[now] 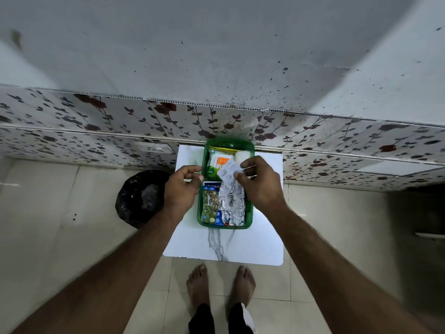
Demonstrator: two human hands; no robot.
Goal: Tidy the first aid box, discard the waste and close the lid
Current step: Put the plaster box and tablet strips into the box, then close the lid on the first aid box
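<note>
A green first aid box [250, 214] lies open on a small white marble-patterned table [240, 247]. Inside are cotton swabs [215, 161], silver foil blister strips [232, 201], a green tablet strip [209, 204] and a blue packet [212, 185]. My right hand [261, 184] pinches a white blister strip [228, 171] above the box's middle. My left hand [183, 186] hovers at the box's left edge, fingers curled, with thumb and forefinger close together; whether it holds anything is unclear. The lid is not in sight.
A bin lined with a black bag [142, 197] stands on the tiled floor left of the table. The floral-patterned wall panel [120, 124] runs right behind the table. My bare feet [220, 283] stand at the table's front edge.
</note>
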